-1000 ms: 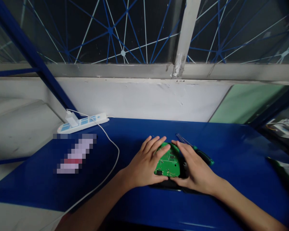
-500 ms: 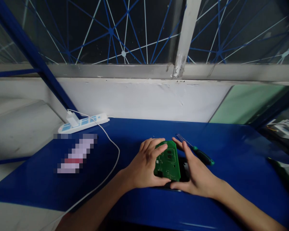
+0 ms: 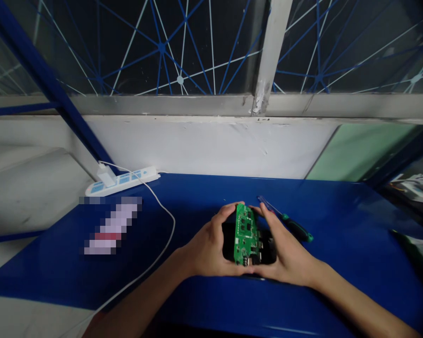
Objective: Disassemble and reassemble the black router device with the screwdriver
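A green circuit board (image 3: 246, 233) stands nearly on edge above a black casing (image 3: 268, 251) that lies on the blue table (image 3: 183, 197). My left hand (image 3: 207, 246) curls round the board's left side, thumb at its lower end and fingertips at its top. On the other side, my right hand (image 3: 287, 251) cups the board and the casing, fingertips meeting the board's upper edge. Both hands grip the board between them.
A green-handled screwdriver (image 3: 287, 220) lies just behind my right hand. A white power strip (image 3: 121, 180) with a plugged-in adapter sits at the back left, its white cable (image 3: 162, 244) trailing toward me. A blurred-out object (image 3: 109, 225) lies at the left. A white wall and window frame rise behind.
The circuit board has been tilted up from lying flat on the casing to almost upright, turning its other face into view. Both hands shifted from resting on top to holding its edges.
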Available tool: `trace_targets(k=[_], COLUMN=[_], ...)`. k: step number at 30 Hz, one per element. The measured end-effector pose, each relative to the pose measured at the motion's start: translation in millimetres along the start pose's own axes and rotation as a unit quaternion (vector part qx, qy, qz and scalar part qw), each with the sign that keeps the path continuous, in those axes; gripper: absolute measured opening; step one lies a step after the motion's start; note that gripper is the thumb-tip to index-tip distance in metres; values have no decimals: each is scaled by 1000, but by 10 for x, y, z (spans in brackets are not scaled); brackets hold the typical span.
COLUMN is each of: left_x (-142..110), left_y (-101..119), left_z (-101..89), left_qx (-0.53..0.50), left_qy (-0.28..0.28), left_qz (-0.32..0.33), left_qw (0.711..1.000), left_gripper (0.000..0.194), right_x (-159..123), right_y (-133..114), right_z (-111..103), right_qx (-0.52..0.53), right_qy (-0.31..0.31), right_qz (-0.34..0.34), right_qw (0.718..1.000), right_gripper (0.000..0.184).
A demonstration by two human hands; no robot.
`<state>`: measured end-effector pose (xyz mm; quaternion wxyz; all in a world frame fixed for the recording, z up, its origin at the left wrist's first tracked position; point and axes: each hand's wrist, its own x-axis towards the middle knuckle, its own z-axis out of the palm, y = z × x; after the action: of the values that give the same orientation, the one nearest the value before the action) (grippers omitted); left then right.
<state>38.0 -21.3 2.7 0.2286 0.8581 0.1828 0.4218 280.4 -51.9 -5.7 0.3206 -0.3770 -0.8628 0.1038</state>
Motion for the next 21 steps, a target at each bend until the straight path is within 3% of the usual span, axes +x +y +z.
trace_targets(k=[6, 17, 21], left_x=[19, 15, 11], left_y=[-53, -55, -64], left_z=[-36, -58, -52], left_qx=[61, 151, 161], left_qy=[30, -72, -69], left_qz=[-19, -32, -31], left_qw=[998, 985, 984], left_gripper=[115, 117, 120], right_x=[21, 40, 49], right_y=[83, 68, 66], right_z=[-35, -73, -93], right_qx=[-14, -34, -32], right_qy=[31, 1, 4], right_qz=[39, 3, -10], right_qw=[999, 999, 999], right_gripper=[122, 117, 117])
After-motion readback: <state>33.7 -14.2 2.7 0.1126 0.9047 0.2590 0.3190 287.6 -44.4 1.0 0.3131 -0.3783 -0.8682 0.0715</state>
